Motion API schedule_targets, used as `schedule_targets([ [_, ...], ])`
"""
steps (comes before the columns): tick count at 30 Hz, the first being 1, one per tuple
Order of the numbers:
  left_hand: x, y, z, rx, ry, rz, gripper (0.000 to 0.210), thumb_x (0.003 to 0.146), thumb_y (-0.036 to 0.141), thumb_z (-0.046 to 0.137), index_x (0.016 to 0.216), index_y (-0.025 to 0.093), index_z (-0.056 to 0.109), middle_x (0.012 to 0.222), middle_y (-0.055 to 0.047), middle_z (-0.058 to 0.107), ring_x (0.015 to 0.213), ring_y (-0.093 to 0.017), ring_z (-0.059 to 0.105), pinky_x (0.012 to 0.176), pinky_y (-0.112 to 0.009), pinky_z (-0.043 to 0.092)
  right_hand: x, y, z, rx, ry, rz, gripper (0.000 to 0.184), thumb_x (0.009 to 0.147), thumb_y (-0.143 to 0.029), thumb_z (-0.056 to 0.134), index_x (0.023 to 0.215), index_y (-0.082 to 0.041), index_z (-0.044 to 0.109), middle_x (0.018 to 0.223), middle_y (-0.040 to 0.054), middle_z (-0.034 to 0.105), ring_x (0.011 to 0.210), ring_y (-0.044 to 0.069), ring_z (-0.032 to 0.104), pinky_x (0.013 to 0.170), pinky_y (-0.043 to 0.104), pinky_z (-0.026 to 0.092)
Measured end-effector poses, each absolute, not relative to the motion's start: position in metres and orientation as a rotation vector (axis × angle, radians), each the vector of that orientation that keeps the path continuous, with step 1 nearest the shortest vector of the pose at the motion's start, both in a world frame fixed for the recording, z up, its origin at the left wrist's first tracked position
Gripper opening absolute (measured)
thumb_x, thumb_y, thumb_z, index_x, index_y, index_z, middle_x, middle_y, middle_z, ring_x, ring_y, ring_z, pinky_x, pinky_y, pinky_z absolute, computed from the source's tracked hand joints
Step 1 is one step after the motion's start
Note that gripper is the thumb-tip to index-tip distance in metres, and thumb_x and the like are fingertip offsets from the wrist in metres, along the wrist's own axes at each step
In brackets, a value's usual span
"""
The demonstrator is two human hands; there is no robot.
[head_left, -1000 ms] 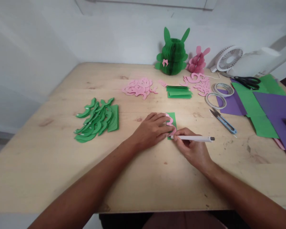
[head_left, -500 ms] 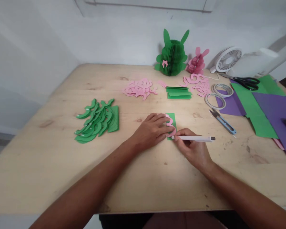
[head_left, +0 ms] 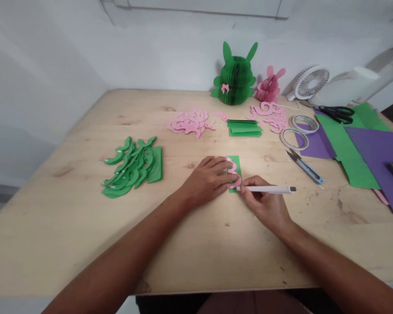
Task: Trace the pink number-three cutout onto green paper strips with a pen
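Note:
My left hand (head_left: 212, 177) lies flat with fingers stretched out, pressing a curvy pink paper cutout (head_left: 236, 179) onto a small green paper piece (head_left: 235, 161). In my right hand (head_left: 264, 199) is a white pen (head_left: 271, 189), pinched near its tip and held almost level. The tip meets the green paper by the lower edge of the pink cutout. To the left lies a heap of curved green paper cutouts (head_left: 127, 168) beside a green paper stack (head_left: 156, 163). Beyond my hands are folded green strips (head_left: 244, 128).
Pink cutouts lie in two heaps, left (head_left: 189, 122) and right (head_left: 272, 117). A green honeycomb paper figure (head_left: 236, 80), a smaller pink one (head_left: 268, 87) and a white fan (head_left: 311, 83) stand behind. Tape rolls (head_left: 294, 139), thread snips (head_left: 305, 166), black scissors (head_left: 337, 113) and purple paper (head_left: 380, 152) lie right.
The view has shifted very slightly. Both hands stay in nearly the same place, with the pen still at the lower edge of the pink cutout.

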State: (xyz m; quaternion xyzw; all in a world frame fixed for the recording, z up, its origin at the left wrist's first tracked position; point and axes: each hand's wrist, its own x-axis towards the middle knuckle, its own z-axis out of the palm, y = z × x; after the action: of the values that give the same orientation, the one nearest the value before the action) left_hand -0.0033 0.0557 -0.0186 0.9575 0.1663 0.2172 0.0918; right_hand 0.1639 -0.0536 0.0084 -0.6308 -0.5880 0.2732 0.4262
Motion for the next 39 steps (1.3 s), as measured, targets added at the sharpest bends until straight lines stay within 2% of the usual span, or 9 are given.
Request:
schedule_targets([
  [23,-0.0041,0.0562,-0.0191,2.844,0.487,0.627,0.025,0.094,0.027,0.047,0.111,0.027,0.065,0.125,-0.005,0.059,0.127,-0.024,0.045,0.102,-0.041,0.036,0.1667,-0.0527,0.0106,-1.622,-1.425,0.680,0.009,0.080,-0.024,0.055,0.073,-0.019,0.058,0.057,-0.0031,0.054,0.047,0.009,0.044,0.042,0.021,0.033],
  [39,-0.0041,0.0549,-0.0172,2.826,0.495,0.627,0.025,0.094,0.025,0.047,0.111,0.027,0.066,0.125,-0.006,0.059,0.126,-0.024,0.046,0.103,-0.041,0.036,0.1705,-0.0526,0.0069,-1.658,-1.390,0.648,0.008,0.078,-0.024,0.056,0.073,-0.018,0.058,0.059,-0.0031,0.053,0.049,0.009,0.044,0.044,0.021,0.034],
])
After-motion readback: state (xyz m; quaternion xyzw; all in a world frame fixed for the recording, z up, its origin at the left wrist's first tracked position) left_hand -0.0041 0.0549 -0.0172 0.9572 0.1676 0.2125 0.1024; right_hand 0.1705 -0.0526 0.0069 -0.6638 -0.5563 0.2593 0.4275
